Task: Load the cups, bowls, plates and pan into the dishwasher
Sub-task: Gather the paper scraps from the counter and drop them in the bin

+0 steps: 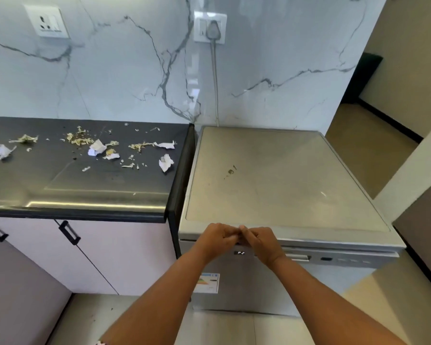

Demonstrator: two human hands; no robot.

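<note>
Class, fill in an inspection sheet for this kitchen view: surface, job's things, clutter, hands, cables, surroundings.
Surface: dark countertop, dirty.
Job's things: dishwasher door closed, display lit; no cups, bowls, plates or pan seen.
Clutter: torn paper bits and food crumbs on the countertop.
Hands: left hand and right hand meet at the door's top edge, fingers curled; grip unclear.
Cables: grey cable from wall plug down behind the dishwasher.
Surroundings: marble wall, cabinets below.

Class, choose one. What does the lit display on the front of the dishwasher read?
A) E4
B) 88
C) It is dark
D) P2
D: the small display on the dishwasher control strip shows "P2", just below the left hand and right hand.
</note>
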